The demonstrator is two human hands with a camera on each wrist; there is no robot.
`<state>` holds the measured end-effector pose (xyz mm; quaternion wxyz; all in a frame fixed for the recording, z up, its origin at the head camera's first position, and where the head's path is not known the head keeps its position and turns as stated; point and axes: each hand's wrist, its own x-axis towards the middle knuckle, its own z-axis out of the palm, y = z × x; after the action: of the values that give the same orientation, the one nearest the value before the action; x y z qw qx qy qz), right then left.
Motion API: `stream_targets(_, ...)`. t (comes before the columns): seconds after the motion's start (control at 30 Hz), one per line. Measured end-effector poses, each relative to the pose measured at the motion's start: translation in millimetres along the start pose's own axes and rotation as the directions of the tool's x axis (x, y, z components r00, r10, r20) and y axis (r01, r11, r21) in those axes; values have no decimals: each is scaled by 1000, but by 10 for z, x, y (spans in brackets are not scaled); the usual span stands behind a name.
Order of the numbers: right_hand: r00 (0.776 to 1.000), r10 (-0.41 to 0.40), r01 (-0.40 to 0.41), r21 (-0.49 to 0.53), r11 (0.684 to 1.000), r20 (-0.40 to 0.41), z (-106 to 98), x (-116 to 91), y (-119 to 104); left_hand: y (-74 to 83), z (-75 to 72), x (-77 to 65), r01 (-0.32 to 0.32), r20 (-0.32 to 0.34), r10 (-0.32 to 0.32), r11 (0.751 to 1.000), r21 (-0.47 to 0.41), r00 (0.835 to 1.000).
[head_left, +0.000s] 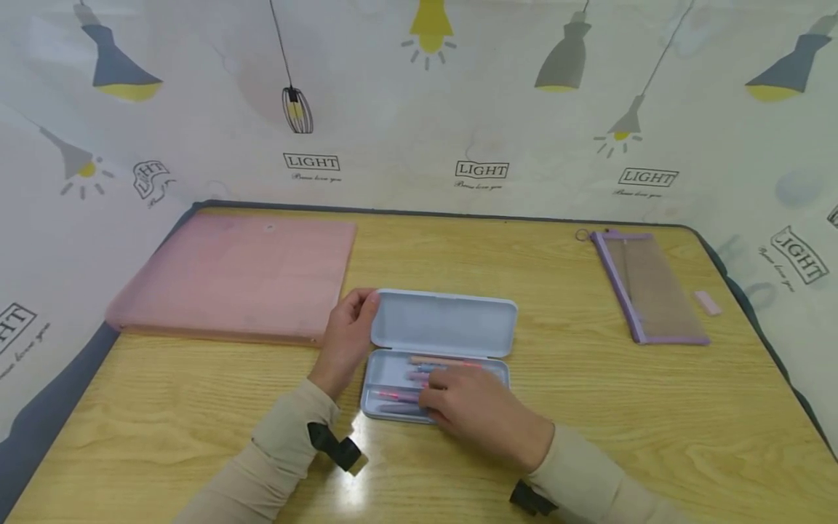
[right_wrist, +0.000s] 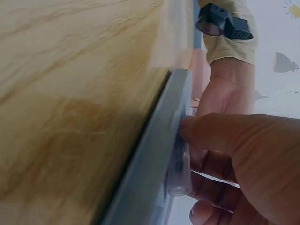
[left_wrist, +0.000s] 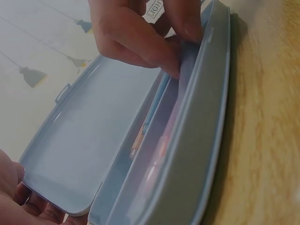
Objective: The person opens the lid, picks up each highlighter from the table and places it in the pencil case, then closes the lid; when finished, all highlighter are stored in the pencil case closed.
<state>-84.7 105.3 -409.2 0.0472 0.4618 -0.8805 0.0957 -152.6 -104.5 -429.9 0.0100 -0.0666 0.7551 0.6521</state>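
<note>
A pale blue pencil case (head_left: pixel 445 324) lies with its lid raised on the table. My left hand (head_left: pixel 347 335) holds the left edge of the lid, thumb on the inner side and fingers behind it. Over the right part of the lower tray is my right hand (head_left: pixel 481 407), its thumb and fingers pinching a pen (right_wrist: pixel 179 178) in the front compartment. The pen's clear end shows below the thumb in the right wrist view. Several pens and a peach-coloured pencil (head_left: pixel 441 360) lie in the tray, partly hidden by the right hand. A divider (left_wrist: pixel 152 126) separates two compartments.
A large pink folder (head_left: pixel 242 276) lies at the back left, close to the left hand. At the back right lies a mesh pouch with purple trim (head_left: pixel 655 291), and a small pink eraser-like block (head_left: pixel 708 303) beside it. A printed curtain (head_left: pixel 406 109) surrounds the table.
</note>
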Motion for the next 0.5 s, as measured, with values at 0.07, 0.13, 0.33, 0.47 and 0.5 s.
stream_targets(0.07, 1000, 1, -2, -12, 1000, -10, 21, -6, -2, -1, 0, -2, 1, -1, -1, 1000, -4, 1000)
stream_targets(0.13, 1000, 4, -5, -21, 1000, -18, 37, -10, -4, -2, 0, -2, 2, -1, -2, 1000, -7, 1000)
stream_targets(0.33, 1000, 11, -11, -4, 1000, -25, 54, 20, -15, -14, 0, 14, -7, -1, 7, 1000, -8, 1000)
stream_targets(0.47, 1000, 19, -19, 12, 1000, -18, 81, 62, -29, -14, -2, 6, -11, 2, 11, 1000, -12, 1000)
stream_targets(0.5, 1000, 22, -22, 12, 1000, -14, 90, 69, -31, -14, -2, 4, -10, 5, 10, 1000, -13, 1000)
